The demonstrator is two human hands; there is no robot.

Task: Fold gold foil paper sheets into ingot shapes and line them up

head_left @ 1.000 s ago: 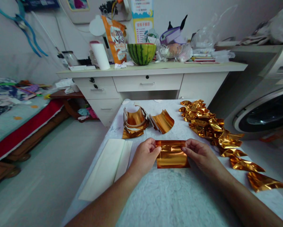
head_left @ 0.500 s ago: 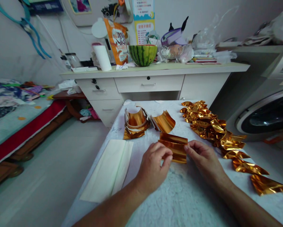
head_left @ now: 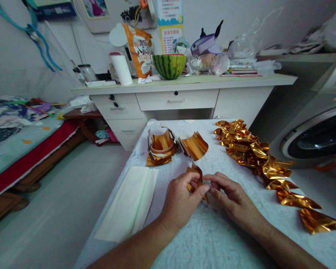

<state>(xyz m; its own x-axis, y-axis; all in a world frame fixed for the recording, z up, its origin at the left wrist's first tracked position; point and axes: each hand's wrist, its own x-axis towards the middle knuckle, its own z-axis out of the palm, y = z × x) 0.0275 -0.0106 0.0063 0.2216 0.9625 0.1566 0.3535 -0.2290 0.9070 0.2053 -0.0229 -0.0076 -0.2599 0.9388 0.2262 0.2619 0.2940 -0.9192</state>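
A sheet of gold foil paper [head_left: 196, 171] is bent into a curve above the middle of the cloth-covered table. My left hand [head_left: 182, 196] pinches it between thumb and fingers, which hide part of it. From the other side, my right hand [head_left: 232, 198] has its bent fingertips at the sheet's right edge, close to the left thumb. Just beyond lies a curved stack of gold foil sheets [head_left: 197, 145]. Left of that stack, more gold sheets [head_left: 161, 144] stand curled inside a ring-shaped band. Folded gold foil pieces [head_left: 242, 149] form a long row on the right.
A folded white paper sheet [head_left: 128, 203] lies at the table's left side. Behind stands a white desk [head_left: 176, 87] bearing half a watermelon [head_left: 169, 66], an orange pouch [head_left: 140, 52] and plastic bags. A washing machine [head_left: 311, 108] is at right, a bed [head_left: 30, 149] at left.
The gold foil sheet, spread fairly flat between both hands before, is now curled up. My right hand has moved left, bringing its fingertips close to my left hand.
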